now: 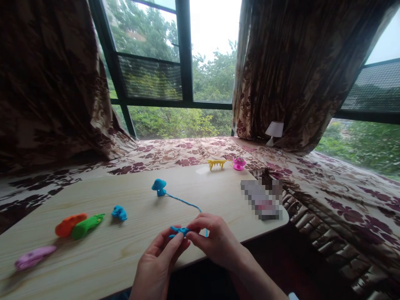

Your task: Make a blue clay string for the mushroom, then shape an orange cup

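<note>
Near the front edge of the table, my left hand (159, 260) pinches a small blue modelling clay piece (179, 230) with thin prongs sticking out on its left. My right hand (215, 239) has its thumb and fingers closed on the right end of the same piece. A thin blue clay cord (184, 202) runs from a blue clay mushroom-shaped figure (159, 187) to behind my right hand, and a short stretch shows again beneath it. Left of the figure lies a loose blue clay lump (119, 213).
Orange clay (70, 225), green clay (87, 226) and pink clay (35, 257) lie at left on the wooden table (134, 243). Farther back stand a yellow clay table-like shape (216, 163) and a pink clay figure (239, 163). A blurred-out object (261, 200) rests at right.
</note>
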Demonstrator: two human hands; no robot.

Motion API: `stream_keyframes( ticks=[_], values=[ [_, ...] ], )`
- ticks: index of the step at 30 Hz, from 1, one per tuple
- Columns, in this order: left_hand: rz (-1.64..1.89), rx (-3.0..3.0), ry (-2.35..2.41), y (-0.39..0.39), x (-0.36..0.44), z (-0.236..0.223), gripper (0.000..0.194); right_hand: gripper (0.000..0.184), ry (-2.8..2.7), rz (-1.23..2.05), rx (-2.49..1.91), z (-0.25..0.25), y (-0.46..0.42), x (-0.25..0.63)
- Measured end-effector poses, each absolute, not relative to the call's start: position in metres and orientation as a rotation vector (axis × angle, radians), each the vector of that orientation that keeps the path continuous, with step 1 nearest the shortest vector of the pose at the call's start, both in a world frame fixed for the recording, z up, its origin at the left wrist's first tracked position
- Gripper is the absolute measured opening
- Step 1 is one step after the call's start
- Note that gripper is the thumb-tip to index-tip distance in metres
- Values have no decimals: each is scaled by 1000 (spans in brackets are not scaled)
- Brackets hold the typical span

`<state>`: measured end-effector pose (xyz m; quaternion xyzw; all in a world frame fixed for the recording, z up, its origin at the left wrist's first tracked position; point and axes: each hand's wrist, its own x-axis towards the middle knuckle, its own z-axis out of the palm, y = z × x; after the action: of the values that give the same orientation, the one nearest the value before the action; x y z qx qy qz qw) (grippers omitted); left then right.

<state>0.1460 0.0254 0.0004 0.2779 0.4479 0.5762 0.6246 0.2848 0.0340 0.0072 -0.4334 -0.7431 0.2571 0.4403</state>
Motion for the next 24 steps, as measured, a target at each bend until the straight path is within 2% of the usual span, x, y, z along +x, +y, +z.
stream_keyframes(
  ticks=[7,11,19,22,24],
  values=[
    [1323,594,1052,29,142,-7,40,11,-1887,618,-1072,6,33,287],
    [1326,581,1041,30,139,-10,43,39,-1887,537,-1078,5,31,286],
    [1326,574,1022,23,138,-9,44,17,-1926,554,-1008,4,28,276],
    [1325,570,1024,22,136,-11,45,20,-1938,563,-991,4,28,276],
    [1332,564,1015,22,133,-11,44,32,-1933,551,-999,4,29,278]
  ],
)
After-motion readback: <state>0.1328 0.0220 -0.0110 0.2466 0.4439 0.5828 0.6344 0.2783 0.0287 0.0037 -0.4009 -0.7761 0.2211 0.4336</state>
